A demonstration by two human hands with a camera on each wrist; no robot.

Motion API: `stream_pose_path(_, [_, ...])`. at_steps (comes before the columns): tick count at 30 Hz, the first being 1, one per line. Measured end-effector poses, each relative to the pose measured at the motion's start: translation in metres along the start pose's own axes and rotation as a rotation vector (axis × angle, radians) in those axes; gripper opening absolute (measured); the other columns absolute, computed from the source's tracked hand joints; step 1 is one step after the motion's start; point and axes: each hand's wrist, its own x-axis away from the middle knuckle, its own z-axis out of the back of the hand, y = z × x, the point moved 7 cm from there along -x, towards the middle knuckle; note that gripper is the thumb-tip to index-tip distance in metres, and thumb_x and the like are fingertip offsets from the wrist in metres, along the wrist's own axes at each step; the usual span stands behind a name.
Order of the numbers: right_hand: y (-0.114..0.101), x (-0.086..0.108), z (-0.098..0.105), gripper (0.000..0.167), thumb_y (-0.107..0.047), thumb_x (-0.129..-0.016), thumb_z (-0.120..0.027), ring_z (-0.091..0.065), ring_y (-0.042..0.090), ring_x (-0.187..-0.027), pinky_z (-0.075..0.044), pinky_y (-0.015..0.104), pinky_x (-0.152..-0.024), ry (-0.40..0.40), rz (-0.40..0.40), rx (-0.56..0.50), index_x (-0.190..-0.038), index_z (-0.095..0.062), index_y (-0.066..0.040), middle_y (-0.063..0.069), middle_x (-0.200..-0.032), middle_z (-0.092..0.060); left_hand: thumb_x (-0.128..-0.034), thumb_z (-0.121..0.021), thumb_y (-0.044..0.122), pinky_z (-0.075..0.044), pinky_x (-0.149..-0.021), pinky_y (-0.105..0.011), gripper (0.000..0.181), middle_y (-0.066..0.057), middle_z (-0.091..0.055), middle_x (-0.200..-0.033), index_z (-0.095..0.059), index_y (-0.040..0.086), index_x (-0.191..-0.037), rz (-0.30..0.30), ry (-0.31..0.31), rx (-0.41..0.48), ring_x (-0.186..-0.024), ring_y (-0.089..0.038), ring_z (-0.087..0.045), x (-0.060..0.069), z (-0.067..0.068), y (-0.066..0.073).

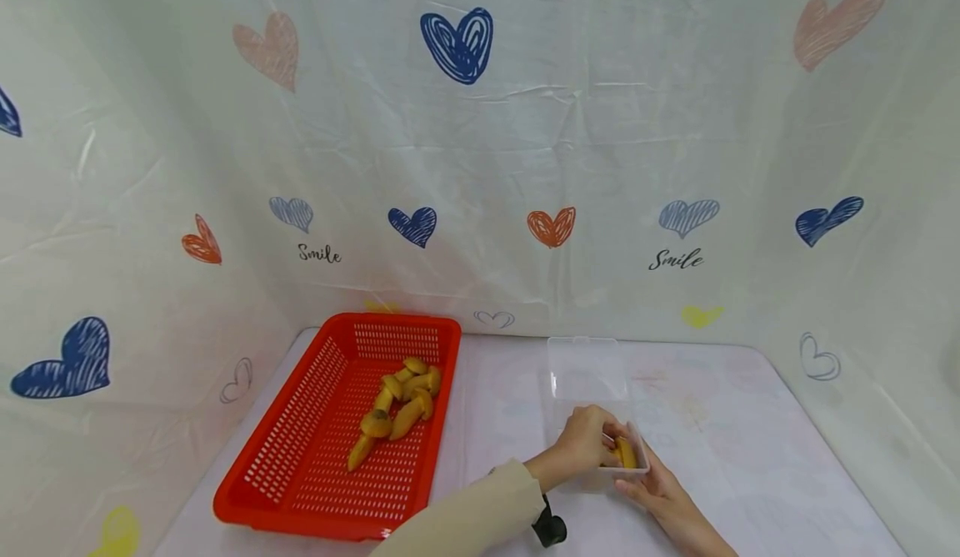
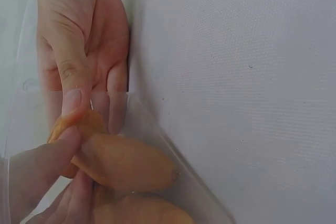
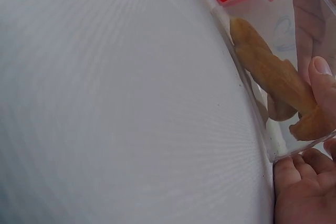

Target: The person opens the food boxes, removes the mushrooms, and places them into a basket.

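Observation:
A clear plastic box point(image 1: 643, 454) with its hinged lid point(image 1: 588, 369) raised stands on the table and holds yellow-brown mushrooms point(image 1: 626, 452). Reaching in from above, my left hand point(image 1: 585, 440) pinches a mushroom point(image 2: 131, 161) near its cap. This mushroom lies lengthwise by the box wall, and another mushroom point(image 2: 144, 211) is beside it. My right hand point(image 1: 660, 490) holds the box at its near right corner, thumb at the rim and fingers against the outer wall. In the right wrist view, the right hand point(image 3: 304, 192) shows only in part.
A red plastic basket point(image 1: 300, 457) stands on the left of the table with several mushrooms point(image 1: 377, 424) along its right side. The white-covered table point(image 1: 720, 424) meets a hanging sheet point(image 1: 495, 140) printed with hearts. A black strap piece point(image 1: 551, 528) is at the left wrist.

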Motion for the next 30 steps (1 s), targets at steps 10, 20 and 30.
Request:
stream_pose_path(10, [-0.002,0.003,-0.002,0.086,-0.008,-0.1,-0.059,0.008,0.045,-0.145,-0.037,0.008,-0.093,-0.019,-0.021,-0.012,-0.16,0.003,-0.009,0.021,-0.163,0.011,-0.0686,-0.085,-0.012,-0.051,-0.063,-0.009,0.037,-0.007,-0.076,-0.093,-0.077,-0.003,-0.103,-0.145,-0.063,-0.004,-0.072,-0.005,-0.068,0.002,-0.001,0.008])
stream_pose_path(20, [-0.004,0.003,-0.002,0.084,-0.007,-0.099,-0.06,-0.002,0.033,-0.146,-0.04,0.01,-0.093,0.001,-0.007,0.001,-0.161,-0.003,-0.012,0.022,-0.164,0.003,-0.0692,-0.086,-0.01,-0.05,-0.063,-0.008,0.029,-0.003,-0.075,-0.088,-0.077,-0.002,-0.095,-0.145,-0.07,-0.021,-0.07,-0.002,-0.065,0.002,0.0,0.009])
stream_pose_path(30, [-0.001,0.001,-0.002,0.083,-0.005,-0.1,-0.057,-0.018,-0.017,-0.129,-0.037,0.011,-0.097,-0.044,0.045,-0.025,-0.16,0.001,-0.006,0.023,-0.163,0.008,-0.0666,-0.086,-0.013,-0.051,-0.065,-0.01,0.036,0.003,-0.073,-0.093,-0.077,0.003,-0.097,-0.125,-0.048,-0.003,-0.073,0.0,-0.063,0.001,0.005,0.014])
